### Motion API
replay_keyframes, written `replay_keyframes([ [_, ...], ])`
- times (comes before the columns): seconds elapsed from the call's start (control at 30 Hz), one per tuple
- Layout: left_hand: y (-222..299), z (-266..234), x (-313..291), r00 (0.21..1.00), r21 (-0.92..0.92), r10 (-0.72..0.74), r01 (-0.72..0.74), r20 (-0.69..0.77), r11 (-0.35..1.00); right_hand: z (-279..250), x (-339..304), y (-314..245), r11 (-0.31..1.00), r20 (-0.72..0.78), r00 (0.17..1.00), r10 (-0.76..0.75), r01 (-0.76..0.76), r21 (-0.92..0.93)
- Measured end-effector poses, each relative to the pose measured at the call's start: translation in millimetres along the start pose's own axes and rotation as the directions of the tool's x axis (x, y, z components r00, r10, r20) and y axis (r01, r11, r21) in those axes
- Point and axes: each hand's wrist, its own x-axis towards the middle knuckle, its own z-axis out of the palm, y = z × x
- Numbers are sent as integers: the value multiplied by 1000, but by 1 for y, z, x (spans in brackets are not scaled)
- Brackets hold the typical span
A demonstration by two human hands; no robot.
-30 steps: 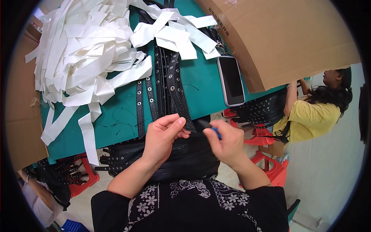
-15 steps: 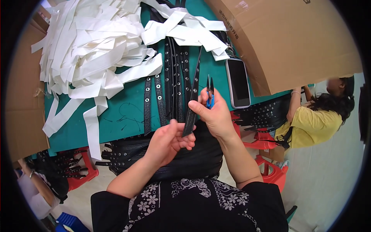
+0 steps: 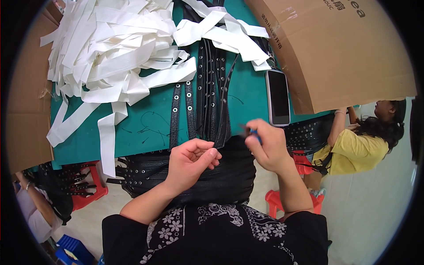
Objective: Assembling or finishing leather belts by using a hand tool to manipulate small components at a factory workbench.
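My left hand [image 3: 190, 162] is closed, thumb and fingertips together at the lower end of a black eyeleted strap [image 3: 225, 119]. That strap bows up and away across the table. In my right hand [image 3: 268, 148], off to the right of the strap's end, is a small pair of thread snips [image 3: 252, 131] with blue handles; its blades are smeared by motion. More black straps with metal eyelets [image 3: 212, 84] lie lengthwise just beyond my hands. Black strapped material [image 3: 198, 190] is draped over my lap below the table edge.
White fabric strips [image 3: 115, 48] are heaped at the far left of the green table [image 3: 88, 152], with more strips [image 3: 229, 35] across the straps. A phone [image 3: 278, 99] lies beside a cardboard box [image 3: 344, 53]. One person in yellow [image 3: 360, 143] sits right; another [image 3: 37, 207], left.
My right hand has let go of the strap and moved right and down with the snips. My left hand remains at the strap's end. The view has shifted slightly.
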Motion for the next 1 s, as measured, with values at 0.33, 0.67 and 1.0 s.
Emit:
replay_keyframes([
  [0.33,2,6,-1,1000,184,15,-12,-11,983,4,-3,-3,962,90,986,-137,154,-225],
  [0.67,5,6,-2,1000,191,-7,10,-16,982,1,9,-6,897,140,954,-266,298,-326],
  [1.0,8,4,-1,1000,208,-25,22,11,978,-1,15,-3,865,169,931,-323,363,-347],
])
